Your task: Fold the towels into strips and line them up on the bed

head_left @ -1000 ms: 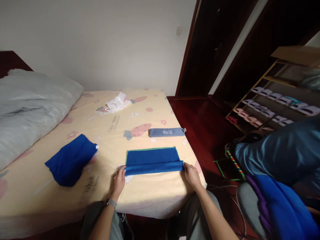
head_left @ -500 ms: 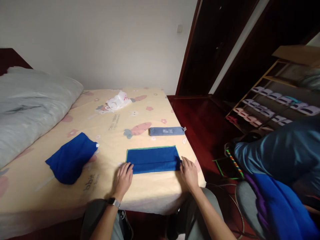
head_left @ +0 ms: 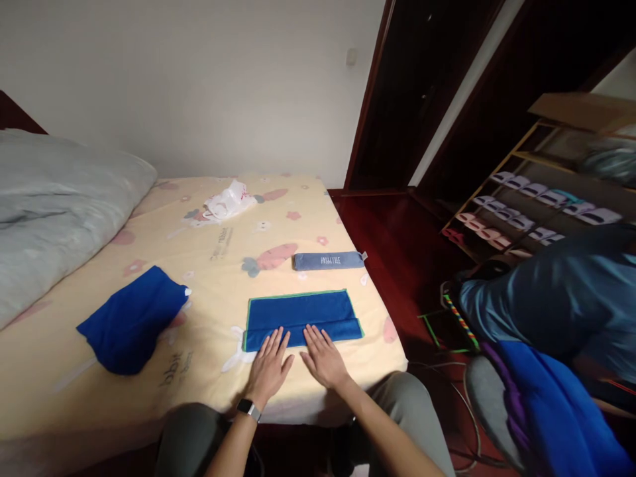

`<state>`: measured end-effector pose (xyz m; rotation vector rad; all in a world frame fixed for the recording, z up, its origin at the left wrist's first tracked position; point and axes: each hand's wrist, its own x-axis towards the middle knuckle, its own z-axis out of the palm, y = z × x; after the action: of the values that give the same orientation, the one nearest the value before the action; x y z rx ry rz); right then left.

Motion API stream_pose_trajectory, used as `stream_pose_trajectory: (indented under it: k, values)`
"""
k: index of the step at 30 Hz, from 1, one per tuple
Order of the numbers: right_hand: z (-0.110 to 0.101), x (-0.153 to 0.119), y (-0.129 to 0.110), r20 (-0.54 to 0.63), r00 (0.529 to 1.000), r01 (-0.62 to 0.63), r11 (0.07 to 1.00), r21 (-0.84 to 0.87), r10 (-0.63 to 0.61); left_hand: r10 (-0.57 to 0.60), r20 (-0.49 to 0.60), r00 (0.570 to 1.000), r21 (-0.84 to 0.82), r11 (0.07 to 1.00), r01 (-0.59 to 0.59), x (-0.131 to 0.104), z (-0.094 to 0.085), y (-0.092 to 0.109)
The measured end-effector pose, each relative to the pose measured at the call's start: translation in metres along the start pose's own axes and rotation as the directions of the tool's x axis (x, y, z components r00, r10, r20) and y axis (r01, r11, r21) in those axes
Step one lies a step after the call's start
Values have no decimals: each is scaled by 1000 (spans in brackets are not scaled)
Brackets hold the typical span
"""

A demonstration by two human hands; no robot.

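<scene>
Two flat hands press the near edge of the towel (head_left: 303,318): the left hand (head_left: 269,366) and right hand (head_left: 322,358) lie side by side, fingers spread and released, grasping nothing, fingertips on the blue cloth and palms on the bed (head_left: 209,265) sheet. The towel lies just ahead of both hands near the bed's corner, already folded into a long narrow strip with a green hem showing along its far and left edges; by my judgement the lengthwise fold is done and being flattened, while any fold across its length is not yet made. Well ahead of the right hand lies a grey-blue roll (head_left: 328,260), seemingly a finished piece, with lettering too small to read. Far to the left of the left hand sits a loose blue cloth (head_left: 132,318), not folded. Beyond it a white bag (head_left: 226,202) lies crumpled. How many layers the strip holds is hidden, and the heap of blue fabric (head_left: 556,404) far right of the right hand is cut off by the frame
</scene>
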<state>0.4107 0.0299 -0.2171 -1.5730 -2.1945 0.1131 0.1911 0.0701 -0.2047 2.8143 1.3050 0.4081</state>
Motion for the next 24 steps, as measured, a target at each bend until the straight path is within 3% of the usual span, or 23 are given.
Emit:
stream_pose_trajectory:
  k: [6, 11, 17, 24]
  values:
    - [-27, -22, 64, -4, 994, -113, 990, -86, 113, -98, -41, 994, -21, 995, 98, -12, 2, -32]
    - [-37, -35, 99, 31, 992, -116, 985, -128, 121, -97, -48, 994, 2, 995, 97, -20, -2, -59]
    - [-46, -44, 118, 18, 979, -202, 977, -70, 204, -92, -33, 995, -2, 996, 92, -26, -17, -85]
    - [-64, -40, 121, -54, 951, -302, 952, 44, 304, -151, -45, 987, -246, 960, 136, -24, -17, -101]
